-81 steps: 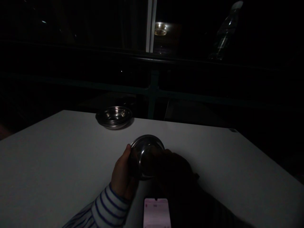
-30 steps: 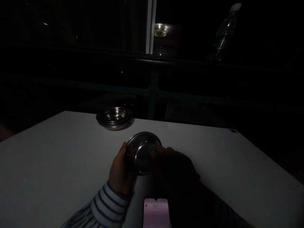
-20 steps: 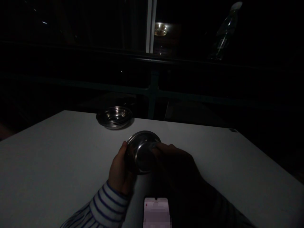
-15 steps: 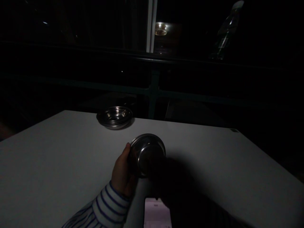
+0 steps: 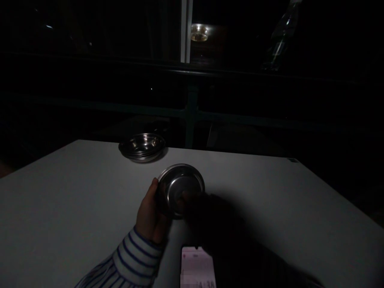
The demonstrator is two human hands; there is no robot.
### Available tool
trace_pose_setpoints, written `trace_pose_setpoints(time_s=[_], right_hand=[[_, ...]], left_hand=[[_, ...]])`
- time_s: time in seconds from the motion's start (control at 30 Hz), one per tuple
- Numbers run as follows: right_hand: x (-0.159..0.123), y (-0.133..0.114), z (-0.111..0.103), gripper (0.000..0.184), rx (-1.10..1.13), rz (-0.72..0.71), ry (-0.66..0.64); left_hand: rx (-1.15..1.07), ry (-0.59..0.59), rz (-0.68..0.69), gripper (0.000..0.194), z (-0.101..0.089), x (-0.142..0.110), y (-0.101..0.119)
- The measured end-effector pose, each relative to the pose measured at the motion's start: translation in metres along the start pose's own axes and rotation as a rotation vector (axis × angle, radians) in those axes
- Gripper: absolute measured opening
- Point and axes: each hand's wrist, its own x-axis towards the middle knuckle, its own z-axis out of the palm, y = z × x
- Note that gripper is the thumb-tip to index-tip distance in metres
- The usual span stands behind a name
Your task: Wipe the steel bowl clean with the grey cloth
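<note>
My left hand (image 5: 148, 219) is closed on the left side of a shiny metal bowl (image 5: 183, 182). The bowl is tilted above the white table (image 5: 99, 200), with its round base ring showing. A dark shape in deep shadow, my right hand (image 5: 207, 218), reaches over the lower right of the bowl. One lit fingertip seems to touch the metal near the base; the other fingers are lost in the dark, so whether they hold anything cannot be seen. Below the bowl lies a phone (image 5: 197, 262) with its screen lit, partly covered by the right arm.
Several nested metal bowls (image 5: 142, 148) stand near the far left edge of the table. Behind it run a dark rail and a window frame (image 5: 186, 32). A clear bottle (image 5: 280, 44) stands at the back right. Most of the surroundings are very dark.
The whole view has shifted slightly, so things sit a little further left and up. A fingertip of my right hand now shows on the bowl. My left hand keeps its hold.
</note>
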Motion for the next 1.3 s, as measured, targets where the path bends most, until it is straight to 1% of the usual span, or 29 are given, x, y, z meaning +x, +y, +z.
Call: trace_pose_setpoints(time_s=[0.1,0.2,0.3,0.37,0.43,0.57,0.63,0.73,0.8,0.87,0.97,1.03,1.07,1.13,1.2,1.3], right_hand=[[0.011,0.012,-0.009,0.026,0.026,0.070,-0.011],[0.017,0.020,-0.016,0.027,0.018,0.066,0.002],[0.016,0.022,-0.016,0.028,0.013,0.061,-0.017],[0.013,0.019,-0.014,0.027,0.019,0.075,-0.024],[0.007,0.012,-0.011,0.028,0.015,0.088,-0.018],[-0.003,-0.003,-0.005,0.034,-0.023,0.026,0.007],[-0.003,-0.003,-0.001,0.034,0.005,0.007,0.003],[0.000,0.005,0.003,0.033,0.063,0.027,-0.012],[0.000,0.007,0.005,0.034,0.054,0.021,0.026],[-0.002,0.003,0.004,0.035,0.008,-0.011,0.045],[-0.005,-0.008,0.000,0.033,-0.064,-0.096,0.094],[-0.005,-0.012,-0.004,0.032,-0.086,-0.097,0.129],[-0.004,-0.012,-0.005,0.032,-0.094,-0.084,0.130],[-0.002,-0.010,-0.008,0.033,-0.101,-0.041,0.060],[-0.002,-0.008,-0.010,0.034,-0.098,-0.039,0.003],[-0.004,-0.011,-0.009,0.035,-0.093,-0.047,0.017]], left_hand=[[0.014,0.007,-0.037,0.027,-0.001,0.000,0.001],[-0.011,-0.018,-0.050,0.028,-0.002,0.001,0.001],[-0.012,-0.022,-0.025,0.027,-0.002,0.002,0.001],[0.005,-0.010,-0.010,0.027,0.000,0.001,0.001],[0.024,0.002,-0.030,0.029,0.002,-0.001,0.000],[0.030,0.023,-0.071,0.026,0.005,-0.004,-0.001],[0.029,0.028,-0.062,0.025,0.004,-0.004,-0.003],[0.059,0.027,-0.038,0.022,0.003,-0.003,-0.007],[0.073,0.014,-0.042,0.021,0.002,-0.002,-0.007],[0.061,0.003,-0.032,0.023,0.001,-0.001,-0.005],[0.028,0.002,0.030,0.026,0.001,0.001,-0.001],[0.022,0.005,0.058,0.028,0.001,0.002,-0.001],[0.028,0.004,0.059,0.029,0.001,0.002,-0.002],[0.052,-0.013,0.033,0.032,0.000,0.001,-0.006],[0.066,-0.033,0.003,0.032,0.000,-0.001,-0.008],[0.039,-0.014,-0.016,0.031,0.001,-0.003,-0.006]])
